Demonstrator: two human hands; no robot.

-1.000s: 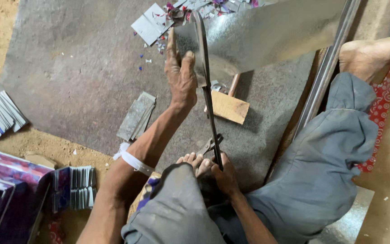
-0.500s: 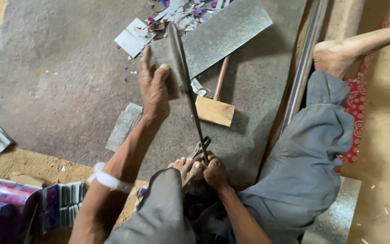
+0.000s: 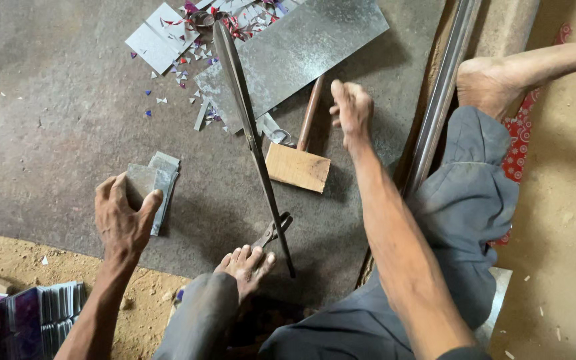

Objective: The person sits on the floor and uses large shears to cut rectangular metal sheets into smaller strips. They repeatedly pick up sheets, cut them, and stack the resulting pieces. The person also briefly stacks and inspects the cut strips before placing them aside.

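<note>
As left hand [image 3: 123,220] touches metal pieces [image 3: 155,187], fingers spread

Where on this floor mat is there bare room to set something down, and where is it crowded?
Free: the wide grey stretch of mat left of the long shears, above the left hand on the metal strip stack. Crowded: around the scraps, metal sheet, wooden mallet and right hand.
</note>
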